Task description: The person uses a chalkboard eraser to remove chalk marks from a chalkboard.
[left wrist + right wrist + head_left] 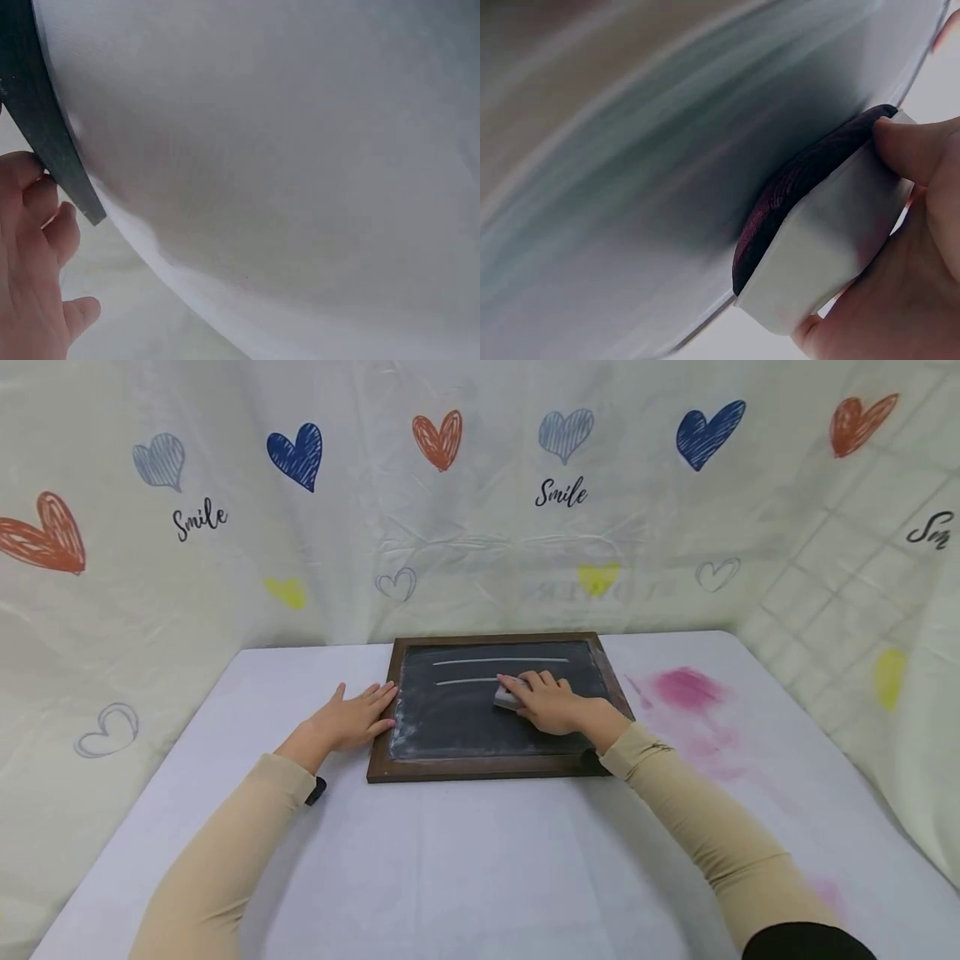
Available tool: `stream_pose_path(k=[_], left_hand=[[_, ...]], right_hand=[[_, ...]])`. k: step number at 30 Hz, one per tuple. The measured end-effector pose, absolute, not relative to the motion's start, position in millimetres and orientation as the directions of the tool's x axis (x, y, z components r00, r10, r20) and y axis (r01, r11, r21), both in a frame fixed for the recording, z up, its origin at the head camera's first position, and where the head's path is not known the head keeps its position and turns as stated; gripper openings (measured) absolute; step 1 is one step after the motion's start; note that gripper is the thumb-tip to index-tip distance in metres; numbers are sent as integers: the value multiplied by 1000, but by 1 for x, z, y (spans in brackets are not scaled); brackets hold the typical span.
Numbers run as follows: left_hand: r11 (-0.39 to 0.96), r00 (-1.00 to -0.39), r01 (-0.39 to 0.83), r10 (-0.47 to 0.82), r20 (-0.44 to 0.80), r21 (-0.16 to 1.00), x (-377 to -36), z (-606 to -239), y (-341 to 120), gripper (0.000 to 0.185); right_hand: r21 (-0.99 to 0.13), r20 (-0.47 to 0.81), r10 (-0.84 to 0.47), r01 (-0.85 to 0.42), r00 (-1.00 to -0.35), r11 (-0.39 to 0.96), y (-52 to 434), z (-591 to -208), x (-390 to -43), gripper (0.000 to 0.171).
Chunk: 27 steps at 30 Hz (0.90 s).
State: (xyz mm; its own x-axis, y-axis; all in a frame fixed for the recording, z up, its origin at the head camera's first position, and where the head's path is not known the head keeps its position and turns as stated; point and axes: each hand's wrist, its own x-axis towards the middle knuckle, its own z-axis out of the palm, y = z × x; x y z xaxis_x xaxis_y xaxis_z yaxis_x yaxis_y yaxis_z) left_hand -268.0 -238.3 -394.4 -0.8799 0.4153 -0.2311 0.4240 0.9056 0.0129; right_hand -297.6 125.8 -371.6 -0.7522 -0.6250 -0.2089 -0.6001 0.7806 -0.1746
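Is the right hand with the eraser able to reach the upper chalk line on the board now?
Probably yes. The right hand holds the eraser on the lower chalk line; the upper chalk line lies just beyond, with nothing between.

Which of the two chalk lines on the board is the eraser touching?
The lower chalk line: the eraser in the right hand sits at its right end. The upper chalk line runs longer and lies apart, above the hand.

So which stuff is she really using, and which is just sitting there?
In use:
chalkboard
eraser, gripped by the right hand
left hand, steadying the frame
chalk lines

Just there:
pink stain on the table
heart-print curtain
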Motion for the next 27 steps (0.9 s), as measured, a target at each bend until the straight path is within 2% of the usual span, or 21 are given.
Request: stream_pose_path(k=[6,11,19,23,27], left_hand=[[890,-865,456,447,-229,13,-268,-396,-240,69],[888,-861,460,451,-234,17,-268,-394,-239,69],[889,-859,458,448,-249,20,-267,-392,-237,68],[889,-858,456,447,-252,25,-267,-393,-236,68],[891,-860,454,443,-253,18,-267,-393,-234,69]], right_hand=[[-189,-175,-577,-548,-798,815,175,-374,-299,64],[-200,-169,-554,-522,-815,829,183,-377,-302,65],[-186,-227,-494,-461,-839,868,132,-374,-312,65],[-150,-243,-488,-464,-838,873,93,-377,-312,65],[-115,-249,-529,-518,-811,848,56,-378,-304,65]])
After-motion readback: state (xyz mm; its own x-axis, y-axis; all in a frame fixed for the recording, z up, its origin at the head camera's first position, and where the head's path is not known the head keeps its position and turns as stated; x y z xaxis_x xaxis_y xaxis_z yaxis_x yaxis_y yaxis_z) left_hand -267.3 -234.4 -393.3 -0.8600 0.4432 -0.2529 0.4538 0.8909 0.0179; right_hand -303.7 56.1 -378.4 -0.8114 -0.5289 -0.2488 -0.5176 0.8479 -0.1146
